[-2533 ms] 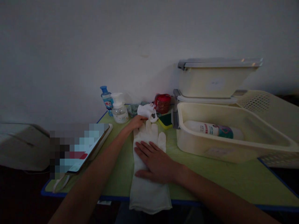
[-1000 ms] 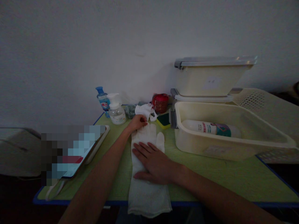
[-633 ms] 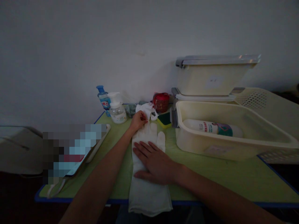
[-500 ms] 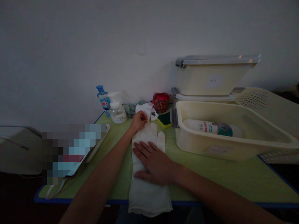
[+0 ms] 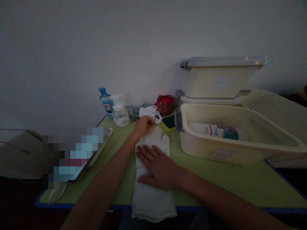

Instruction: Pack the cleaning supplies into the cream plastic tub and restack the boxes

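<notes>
A long white glove (image 5: 153, 203) lies flat on the green table, fingers pointing away from me and cuff hanging over the front edge. My right hand (image 5: 159, 166) rests flat on its palm with the fingers extended. At the glove's fingertips, my left hand (image 5: 142, 126) is closed, thumb and fingers pinched on a glove finger, which the hand partly hides. Just beyond it lies a crumpled white cloth-like thing (image 5: 148, 111). A yellow and green sponge (image 5: 169, 124) sits to the right of the glove's fingers.
A blue bottle (image 5: 106, 103) and a clear pump bottle (image 5: 120, 116) stand back left, a red patterned container (image 5: 166, 105) at the back. On the right, an open cream bin (image 5: 216, 153) holds a white bottle (image 5: 207, 129); a lidded box (image 5: 216, 81) is behind. A tablet-like device (image 5: 102, 148) lies left.
My left hand has moved from the glove's outer finger to its fingertips and now curls more over them. My right hand stays flat on the glove. The view shifted slightly.
</notes>
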Demonstrator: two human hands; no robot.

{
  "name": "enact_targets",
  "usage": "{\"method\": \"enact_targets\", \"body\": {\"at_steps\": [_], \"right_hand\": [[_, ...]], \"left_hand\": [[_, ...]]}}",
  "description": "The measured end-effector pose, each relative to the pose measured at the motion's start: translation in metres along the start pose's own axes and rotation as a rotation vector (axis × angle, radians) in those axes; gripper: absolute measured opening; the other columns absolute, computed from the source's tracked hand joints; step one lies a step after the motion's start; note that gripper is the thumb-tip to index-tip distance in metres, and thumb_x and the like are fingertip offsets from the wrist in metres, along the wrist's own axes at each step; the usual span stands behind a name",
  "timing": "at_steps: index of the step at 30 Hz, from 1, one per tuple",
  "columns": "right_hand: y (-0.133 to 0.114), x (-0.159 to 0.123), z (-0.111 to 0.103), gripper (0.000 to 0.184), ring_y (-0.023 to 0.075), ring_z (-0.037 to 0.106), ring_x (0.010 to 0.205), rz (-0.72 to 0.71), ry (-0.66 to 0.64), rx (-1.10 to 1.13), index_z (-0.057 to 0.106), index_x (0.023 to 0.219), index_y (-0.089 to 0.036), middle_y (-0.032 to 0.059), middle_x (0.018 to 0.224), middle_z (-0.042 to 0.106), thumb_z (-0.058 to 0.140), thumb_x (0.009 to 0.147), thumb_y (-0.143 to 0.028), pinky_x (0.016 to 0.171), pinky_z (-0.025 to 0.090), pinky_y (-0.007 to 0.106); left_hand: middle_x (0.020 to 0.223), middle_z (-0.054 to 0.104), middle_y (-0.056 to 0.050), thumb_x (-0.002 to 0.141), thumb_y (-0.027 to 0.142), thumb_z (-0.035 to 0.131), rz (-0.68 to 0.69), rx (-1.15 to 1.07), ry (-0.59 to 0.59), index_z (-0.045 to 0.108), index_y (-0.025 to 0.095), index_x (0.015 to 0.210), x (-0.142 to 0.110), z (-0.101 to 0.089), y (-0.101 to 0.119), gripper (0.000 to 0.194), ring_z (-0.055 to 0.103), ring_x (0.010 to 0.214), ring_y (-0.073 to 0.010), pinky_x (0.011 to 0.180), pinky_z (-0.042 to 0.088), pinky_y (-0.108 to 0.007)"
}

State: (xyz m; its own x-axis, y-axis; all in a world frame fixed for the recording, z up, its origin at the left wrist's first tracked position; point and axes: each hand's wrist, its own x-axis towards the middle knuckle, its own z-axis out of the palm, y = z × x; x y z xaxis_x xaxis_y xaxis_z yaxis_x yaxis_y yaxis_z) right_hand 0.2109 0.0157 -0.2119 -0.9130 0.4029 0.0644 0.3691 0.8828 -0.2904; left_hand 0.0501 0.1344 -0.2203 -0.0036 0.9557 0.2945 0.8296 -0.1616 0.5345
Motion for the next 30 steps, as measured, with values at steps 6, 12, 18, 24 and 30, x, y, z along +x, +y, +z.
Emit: {"method": "enact_targets", "body": {"at_steps": [6, 12, 18, 24, 30], "right_hand": [[0.001, 0.001, 0.001, 0.073, 0.0254, 0.014, 0.137, 0.003, 0.004, -0.006, 0.024, 0.140, -0.007, 0.0164, 0.147, 0.021, 0.028, 0.087, -0.058, 0.111, 0.012, 0.044], [0.001, 0.001, 0.001, 0.073, 0.0251, 0.014, 0.137, 0.004, 0.007, 0.004, 0.025, 0.140, -0.009, 0.0157, 0.147, 0.021, 0.028, 0.087, -0.059, 0.111, 0.012, 0.044], [0.001, 0.001, 0.001, 0.073, 0.0266, 0.015, 0.137, -0.006, 0.019, 0.013, 0.024, 0.140, -0.008, 0.0166, 0.147, 0.021, 0.029, 0.087, -0.059, 0.111, 0.012, 0.045], [0.002, 0.001, 0.002, 0.074, 0.0261, 0.015, 0.137, -0.012, 0.026, 0.018, 0.025, 0.140, -0.007, 0.0166, 0.147, 0.021, 0.028, 0.087, -0.059, 0.111, 0.011, 0.045], [0.001, 0.001, 0.001, 0.074, 0.0261, 0.016, 0.137, -0.010, 0.020, 0.013, 0.025, 0.139, -0.007, 0.0170, 0.146, 0.023, 0.030, 0.087, -0.059, 0.111, 0.012, 0.045]], "left_hand": [[0.095, 0.062, -0.011, 0.073, 0.007, 0.050, 0.033, 0.148, 0.006, 0.069, 0.015, 0.074, -0.006, -0.007, 0.013, 0.021, 0.052, 0.096, -0.0270, 0.089, 0.035, -0.041], [0.098, 0.064, -0.010, 0.077, 0.011, 0.048, 0.115, 0.133, -0.037, 0.070, 0.016, 0.087, -0.004, -0.001, 0.024, 0.024, 0.057, 0.090, -0.0226, 0.081, 0.040, -0.033], [0.081, 0.068, -0.008, 0.072, 0.022, 0.058, 0.139, 0.151, -0.116, 0.071, 0.017, 0.075, -0.008, 0.002, 0.027, 0.014, 0.061, 0.076, -0.0215, 0.072, 0.041, -0.030], [0.087, 0.069, -0.009, 0.077, 0.020, 0.053, 0.109, 0.195, -0.126, 0.069, 0.016, 0.087, -0.007, 0.000, 0.025, 0.019, 0.062, 0.082, -0.0226, 0.073, 0.041, -0.030], [0.092, 0.069, -0.010, 0.081, 0.018, 0.047, 0.087, 0.278, -0.151, 0.067, 0.016, 0.088, -0.008, -0.002, 0.031, 0.022, 0.061, 0.091, -0.0248, 0.081, 0.040, -0.034]]}}
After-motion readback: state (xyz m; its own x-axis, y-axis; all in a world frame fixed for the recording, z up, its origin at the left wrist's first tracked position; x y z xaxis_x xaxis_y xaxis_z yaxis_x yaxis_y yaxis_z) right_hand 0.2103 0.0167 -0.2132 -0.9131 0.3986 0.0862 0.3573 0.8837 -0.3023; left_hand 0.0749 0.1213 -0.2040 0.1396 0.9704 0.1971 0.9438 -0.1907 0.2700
